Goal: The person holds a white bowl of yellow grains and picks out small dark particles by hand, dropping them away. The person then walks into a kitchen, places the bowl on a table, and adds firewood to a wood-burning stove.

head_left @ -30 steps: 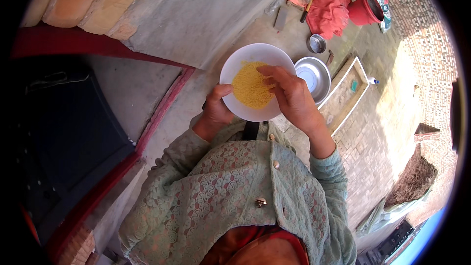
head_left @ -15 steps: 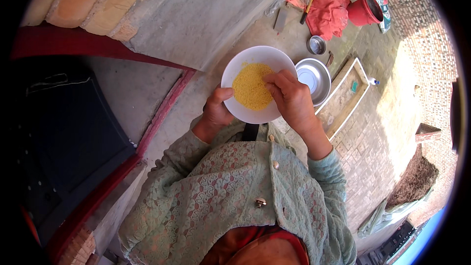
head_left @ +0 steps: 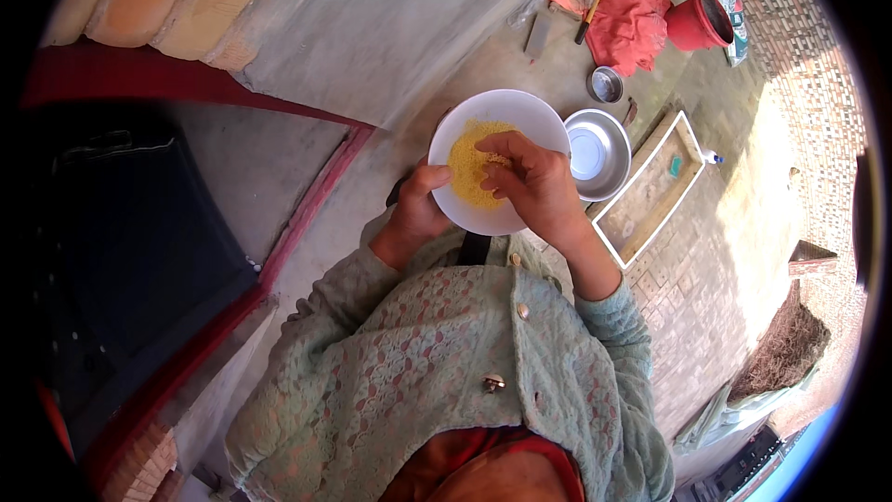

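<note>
A white bowl is held up in front of my body, with small yellow grains spread over its bottom. My left hand grips its left rim, thumb inside and the other fingers hidden beneath. Over the right half of the bowl hangs my right hand, its thumb and fingers parted just above the grains. Nothing shows between those fingers. Part of the grain lies hidden under this hand.
Right of the bowl stands a metal basin, with a small metal bowl beyond it. A white-rimmed trough lies farther right. Red cloth, a red bucket and a wall are at the back.
My right hand has moved left over the grains, and its fingers have gone from pinched together to spread. The bowl has shifted slightly right with my left hand.
</note>
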A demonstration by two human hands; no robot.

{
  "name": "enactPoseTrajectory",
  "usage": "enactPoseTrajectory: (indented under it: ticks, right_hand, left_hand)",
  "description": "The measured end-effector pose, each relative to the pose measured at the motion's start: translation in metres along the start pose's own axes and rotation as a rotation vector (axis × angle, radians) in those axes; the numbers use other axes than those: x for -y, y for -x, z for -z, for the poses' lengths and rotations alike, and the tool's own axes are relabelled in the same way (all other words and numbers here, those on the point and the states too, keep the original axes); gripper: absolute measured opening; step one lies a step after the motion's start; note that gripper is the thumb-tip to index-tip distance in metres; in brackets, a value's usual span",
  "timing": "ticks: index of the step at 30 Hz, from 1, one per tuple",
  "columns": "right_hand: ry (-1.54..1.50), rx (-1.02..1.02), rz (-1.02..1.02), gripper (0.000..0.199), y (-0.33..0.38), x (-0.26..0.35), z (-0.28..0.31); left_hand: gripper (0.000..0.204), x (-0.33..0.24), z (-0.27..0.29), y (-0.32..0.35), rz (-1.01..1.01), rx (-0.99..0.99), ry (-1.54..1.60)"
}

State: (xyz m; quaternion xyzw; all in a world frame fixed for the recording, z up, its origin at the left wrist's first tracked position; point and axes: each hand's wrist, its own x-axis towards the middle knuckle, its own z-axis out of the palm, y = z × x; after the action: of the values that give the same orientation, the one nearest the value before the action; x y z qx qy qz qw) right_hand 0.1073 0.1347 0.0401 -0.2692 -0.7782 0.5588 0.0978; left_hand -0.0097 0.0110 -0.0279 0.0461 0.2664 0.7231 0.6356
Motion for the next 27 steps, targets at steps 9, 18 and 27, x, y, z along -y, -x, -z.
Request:
enactPoseTrajectory:
  ticks: [9,18,27]
  right_hand:
    - [0.257,-0.086,0.148,0.039,0.004,0.011,0.034]
    - [0.44,-0.166,0.246,0.02,0.002,-0.005,0.023]
    - [0.738,-0.178,0.181,0.009,0.002,-0.009,0.003]
  left_hand:
    - [0.067,0.001,-0.007,-0.003,-0.029,-0.038,0.055]
    - [0.068,-0.002,-0.009,-0.003,-0.025,-0.032,0.046]
    - [0.066,0.002,-0.001,-0.003,-0.006,-0.02,0.041]
